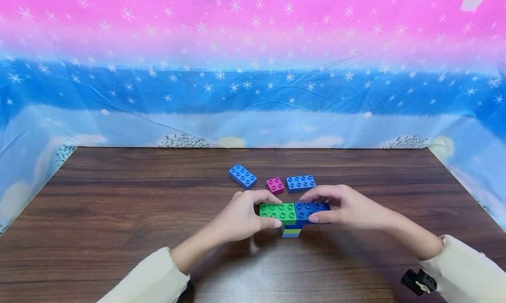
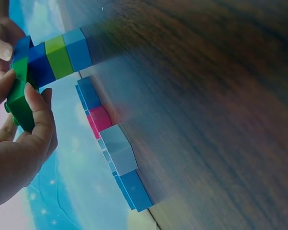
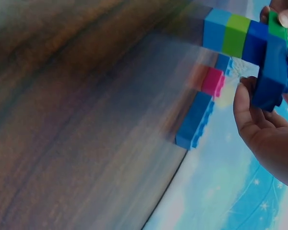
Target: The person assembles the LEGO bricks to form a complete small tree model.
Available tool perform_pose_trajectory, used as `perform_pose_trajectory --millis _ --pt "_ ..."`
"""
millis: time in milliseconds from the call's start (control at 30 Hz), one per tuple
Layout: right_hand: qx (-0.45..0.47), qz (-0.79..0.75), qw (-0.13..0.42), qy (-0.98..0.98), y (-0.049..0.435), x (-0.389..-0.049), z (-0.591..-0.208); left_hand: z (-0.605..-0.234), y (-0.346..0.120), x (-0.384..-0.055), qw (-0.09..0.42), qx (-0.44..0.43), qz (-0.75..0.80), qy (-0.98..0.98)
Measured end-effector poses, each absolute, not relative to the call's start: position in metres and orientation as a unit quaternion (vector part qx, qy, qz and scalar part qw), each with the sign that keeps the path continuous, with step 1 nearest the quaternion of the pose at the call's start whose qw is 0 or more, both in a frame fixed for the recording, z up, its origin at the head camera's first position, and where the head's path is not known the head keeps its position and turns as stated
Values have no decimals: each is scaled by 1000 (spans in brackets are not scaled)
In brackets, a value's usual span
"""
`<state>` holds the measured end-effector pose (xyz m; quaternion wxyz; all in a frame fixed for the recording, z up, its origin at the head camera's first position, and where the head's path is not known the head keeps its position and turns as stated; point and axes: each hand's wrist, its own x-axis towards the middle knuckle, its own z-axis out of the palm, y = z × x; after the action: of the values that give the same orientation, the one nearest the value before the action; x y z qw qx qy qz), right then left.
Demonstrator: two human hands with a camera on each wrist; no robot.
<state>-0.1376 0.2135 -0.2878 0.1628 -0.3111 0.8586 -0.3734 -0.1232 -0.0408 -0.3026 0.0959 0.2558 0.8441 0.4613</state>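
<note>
Inward from both sides, fingers (image 1: 265, 196) around bricks (image 1: 278, 212)

Cream and black were what I saw worn, watching from afar.
At lower left I made out a plain, wide-cuffed left sleeve (image 1: 148, 279) in pale cream, a black sliver of hardware (image 1: 185, 291) beneath it; at lower right, a matching right sleeve (image 1: 462, 265), with a blocky black device (image 1: 412, 281) beside it bearing a small pale piece (image 1: 422, 287).

Green brick (image 1: 278, 212) beside blue brick (image 1: 306, 209); column (image 1: 291, 231) beneath
</note>
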Motion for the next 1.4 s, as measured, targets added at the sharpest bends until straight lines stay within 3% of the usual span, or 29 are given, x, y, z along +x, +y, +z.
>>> perform_pose_trajectory --millis 400,1400 --pt "-318 -364 112 868 226 -154 -281 -303 -42 -122 98 249 456 849" --pt "-290 -317 116 896 226 -213 -328 -303 -42 -125 105 259 453 847"
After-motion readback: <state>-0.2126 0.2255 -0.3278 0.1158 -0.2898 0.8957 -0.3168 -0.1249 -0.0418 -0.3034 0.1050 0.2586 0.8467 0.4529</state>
